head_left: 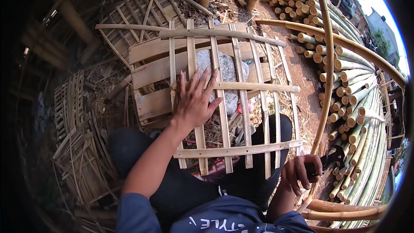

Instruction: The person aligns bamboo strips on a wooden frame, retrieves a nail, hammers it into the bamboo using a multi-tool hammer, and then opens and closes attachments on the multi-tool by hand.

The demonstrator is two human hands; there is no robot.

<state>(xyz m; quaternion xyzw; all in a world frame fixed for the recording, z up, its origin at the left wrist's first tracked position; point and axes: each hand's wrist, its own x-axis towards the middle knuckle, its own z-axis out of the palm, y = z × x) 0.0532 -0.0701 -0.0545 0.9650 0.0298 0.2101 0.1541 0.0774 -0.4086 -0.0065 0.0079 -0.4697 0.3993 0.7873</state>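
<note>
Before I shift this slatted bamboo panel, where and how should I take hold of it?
I'd take the panel by its near crosspiece, coming from your side, probably with an underhand grip. That strip spans all the slats and appears over your lap, clear of the stone beneath the middle.
</note>
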